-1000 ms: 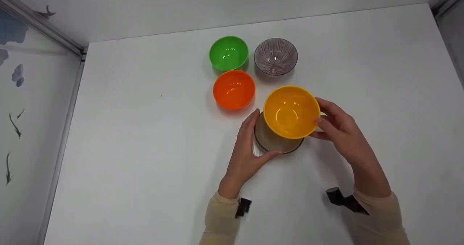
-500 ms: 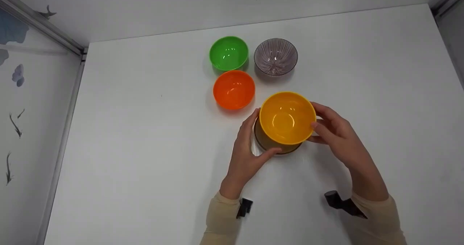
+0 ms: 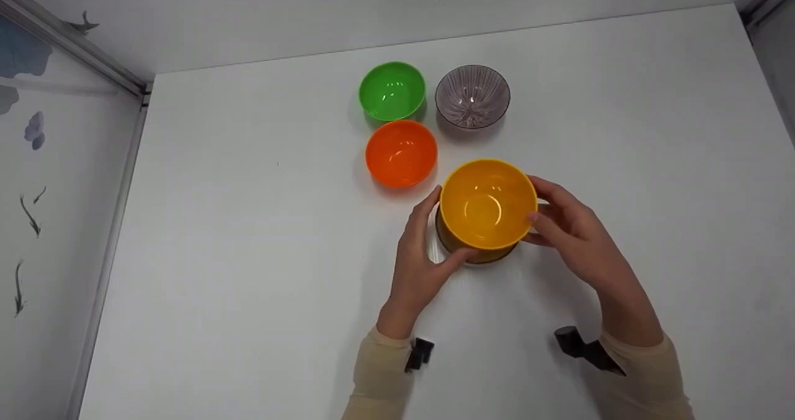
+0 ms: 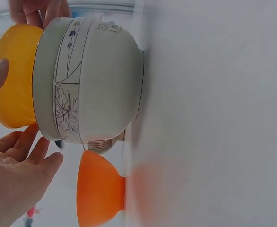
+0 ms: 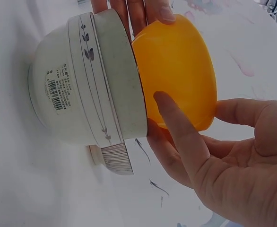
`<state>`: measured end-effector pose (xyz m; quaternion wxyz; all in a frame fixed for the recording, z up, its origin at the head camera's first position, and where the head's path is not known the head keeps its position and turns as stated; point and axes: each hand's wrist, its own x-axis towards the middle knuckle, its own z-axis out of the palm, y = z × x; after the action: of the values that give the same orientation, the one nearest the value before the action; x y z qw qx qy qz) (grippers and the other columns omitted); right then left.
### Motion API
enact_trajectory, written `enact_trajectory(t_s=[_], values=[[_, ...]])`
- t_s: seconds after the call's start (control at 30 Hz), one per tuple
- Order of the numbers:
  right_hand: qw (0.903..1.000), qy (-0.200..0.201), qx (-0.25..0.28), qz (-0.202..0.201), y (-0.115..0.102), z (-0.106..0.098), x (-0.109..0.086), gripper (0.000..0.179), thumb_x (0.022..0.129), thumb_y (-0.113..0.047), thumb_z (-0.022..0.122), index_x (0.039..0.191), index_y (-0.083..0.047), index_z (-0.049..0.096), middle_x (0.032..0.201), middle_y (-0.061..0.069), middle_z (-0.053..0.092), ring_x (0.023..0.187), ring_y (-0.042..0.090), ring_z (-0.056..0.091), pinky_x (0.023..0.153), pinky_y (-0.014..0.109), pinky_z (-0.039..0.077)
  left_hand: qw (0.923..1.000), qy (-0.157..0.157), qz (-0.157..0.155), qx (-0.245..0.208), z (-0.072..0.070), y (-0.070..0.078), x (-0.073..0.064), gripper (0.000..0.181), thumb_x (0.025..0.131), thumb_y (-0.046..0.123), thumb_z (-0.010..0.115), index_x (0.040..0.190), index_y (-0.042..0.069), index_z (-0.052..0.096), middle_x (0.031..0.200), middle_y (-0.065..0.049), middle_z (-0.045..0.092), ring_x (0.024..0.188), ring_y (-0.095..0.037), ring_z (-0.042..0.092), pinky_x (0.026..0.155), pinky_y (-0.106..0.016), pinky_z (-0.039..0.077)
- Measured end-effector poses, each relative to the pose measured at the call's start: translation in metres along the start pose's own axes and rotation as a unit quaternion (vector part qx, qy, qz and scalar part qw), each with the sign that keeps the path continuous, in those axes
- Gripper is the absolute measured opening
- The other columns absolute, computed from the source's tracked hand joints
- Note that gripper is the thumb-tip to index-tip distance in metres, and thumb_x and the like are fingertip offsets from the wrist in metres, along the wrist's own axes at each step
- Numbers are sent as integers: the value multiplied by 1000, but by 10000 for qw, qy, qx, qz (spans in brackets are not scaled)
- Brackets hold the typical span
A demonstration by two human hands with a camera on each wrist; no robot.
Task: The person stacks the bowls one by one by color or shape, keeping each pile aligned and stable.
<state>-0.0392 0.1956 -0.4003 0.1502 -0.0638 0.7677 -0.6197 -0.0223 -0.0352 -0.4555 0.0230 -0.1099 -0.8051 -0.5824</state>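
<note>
A yellow bowl (image 3: 487, 205) sits upright with its base inside the mouth of a larger white patterned bowl (image 4: 108, 78); whether it touches the inside is hidden. My right hand (image 3: 574, 240) pinches the yellow bowl's right side, thumb at the rim and fingers against the outer wall, as the right wrist view (image 5: 242, 165) shows. On the other side my left hand (image 3: 419, 271) spreads its nearly straight fingers and thumb about the two bowls. In the left wrist view its fingertips (image 4: 30, 135) lie close to the white bowl's rim and the yellow wall.
An orange bowl (image 3: 401, 154) stands just beyond my left fingertips. Behind it are a green bowl (image 3: 392, 91) and a ribbed, see-through purplish bowl (image 3: 472, 97). All rest on a white table (image 3: 248, 252), with a patterned wall panel (image 3: 298, 16) along its back.
The yellow bowl has moved left and towards me with my right hand, covering more of the white bowl. My left hand has barely shifted. The other bowls stay in place.
</note>
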Motion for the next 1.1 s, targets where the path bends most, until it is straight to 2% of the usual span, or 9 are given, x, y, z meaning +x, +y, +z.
enact_trajectory(t_s=[0.2, 0.33, 0.47, 0.53, 0.63, 0.73, 0.93, 1.1], values=[[9975, -153, -616, -302, 1, 1, 1, 70, 91, -12, 73, 152, -12, 38, 152, 5, 45, 121, 4, 54, 91, 16, 55, 9996, -155, 78, -208, -13, -2, 8, 82, 83, 31, 82, 151, 13, 39, 152, -1, 46, 144, -14, 41, 122, -39, 34], [9913, -249, -1227, -407, 1, -1, 0, 80, 83, -17, 82, 150, -12, 39, 147, 4, 49, 120, 7, 51, 95, 10, 50, 9985, -427, -6, -350, -22, -3, 12, 81, 82, 33, 82, 149, 14, 41, 150, 0, 48, 142, -14, 44, 119, -42, 38], [9857, -180, -1619, -440, 0, -3, 0, 83, 78, -22, 86, 146, -9, 41, 145, 4, 50, 123, 15, 50, 97, 7, 46, 9966, -740, 17, -367, -26, -5, 17, 83, 80, 32, 84, 148, 13, 41, 150, -1, 48, 142, -15, 43, 119, -43, 39], [9837, -140, -1737, -436, 0, -4, 1, 83, 77, -23, 87, 145, -9, 41, 144, 4, 50, 125, 19, 50, 100, 12, 48, 9955, -874, 39, -363, -27, -6, 20, 84, 79, 30, 85, 148, 12, 40, 150, 0, 48, 143, -14, 42, 119, -42, 39], [9822, -155, -1831, -397, 0, -4, 1, 83, 77, -26, 87, 144, -9, 41, 144, 4, 50, 127, 23, 50, 105, 31, 52, 9940, -1010, 27, -407, -28, -9, 21, 85, 78, 28, 86, 148, 14, 39, 151, 2, 47, 143, -12, 41, 119, -43, 38], [9816, -238, -1871, -291, 1, -4, 1, 84, 77, -29, 87, 144, -9, 40, 144, 5, 50, 129, 25, 49, 107, 50, 49, 9930, -1092, -31, -455, -30, -11, 20, 86, 78, 28, 86, 148, 16, 39, 152, 5, 45, 144, -11, 40, 120, -41, 38], [9789, -397, -1999, 119, 2, -1, 0, 88, 76, -39, 85, 144, -8, 38, 146, 7, 49, 132, 29, 48, 109, 54, 47, 9905, -1263, -155, -529, -31, -13, 17, 86, 78, 27, 86, 148, 16, 37, 156, 5, 42, 146, -11, 37, 120, -37, 36], [9750, -463, -2142, 379, 1, -1, 0, 91, 76, -44, 85, 145, -7, 37, 146, 10, 48, 133, 31, 48, 109, 55, 46, 9881, -1378, -134, -667, -30, -14, 18, 86, 78, 25, 85, 148, 15, 36, 156, 5, 41, 147, -9, 36, 120, -34, 36]])
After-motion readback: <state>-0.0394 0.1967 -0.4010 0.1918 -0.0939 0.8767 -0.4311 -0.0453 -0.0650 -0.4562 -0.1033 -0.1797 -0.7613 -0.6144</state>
